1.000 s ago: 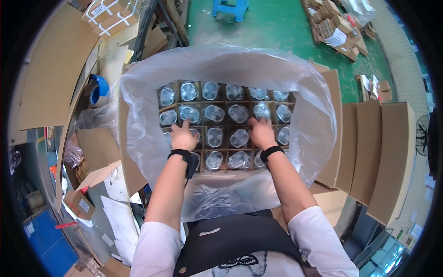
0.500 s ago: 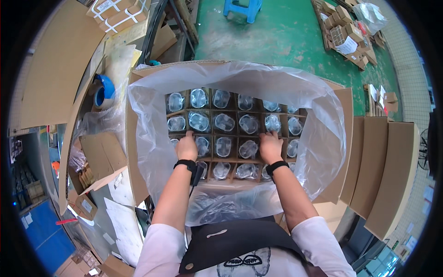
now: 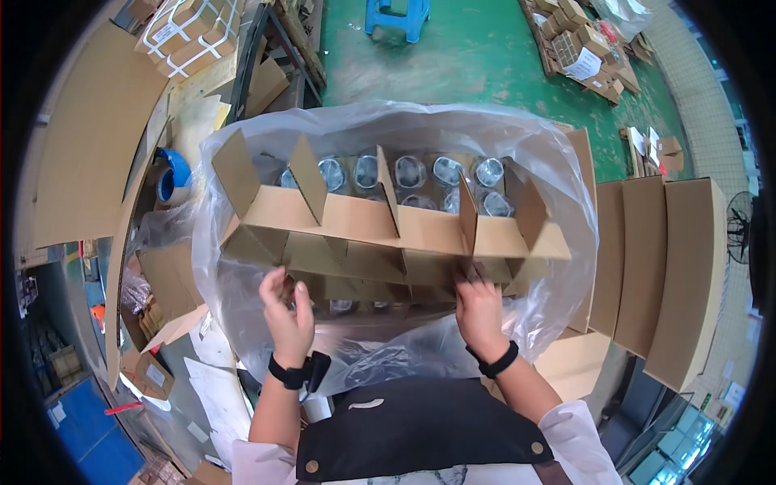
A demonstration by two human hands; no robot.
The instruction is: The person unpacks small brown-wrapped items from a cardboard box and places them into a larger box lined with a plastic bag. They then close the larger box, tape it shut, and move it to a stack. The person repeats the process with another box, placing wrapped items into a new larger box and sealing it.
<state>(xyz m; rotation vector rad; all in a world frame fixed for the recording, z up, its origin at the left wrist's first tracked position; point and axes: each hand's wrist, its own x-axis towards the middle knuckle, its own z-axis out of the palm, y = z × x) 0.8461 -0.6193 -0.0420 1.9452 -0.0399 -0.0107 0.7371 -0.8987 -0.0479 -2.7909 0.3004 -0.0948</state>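
A brown cardboard grid divider (image 3: 356,217) is raised and tilted above the carton, its slotted partitions sticking up. My right hand (image 3: 482,317) pinches the divider's near edge, right of its middle. Below the near-left part of the divider, my left hand (image 3: 289,319) has its thumb and fingers apart and holds nothing. Rows of clear-wrapped, glassy rounded pieces (image 3: 411,171) stand in the carton (image 3: 585,194); the divider hides many of them. A translucent plastic liner (image 3: 558,218) spreads around the opening and over the carton's rim.
Folded cardboard flaps (image 3: 685,275) stand at the right. On the left bench are blue tape (image 3: 171,174) and an open small box (image 3: 174,275). A blue stool (image 3: 398,18) and a pallet of small boxes (image 3: 582,52) stand on the green floor beyond.
The divider has come up out of the carton, where it stood around the wrapped pieces. Both hands have moved nearer to me, and the left hand's fingers have spread apart.
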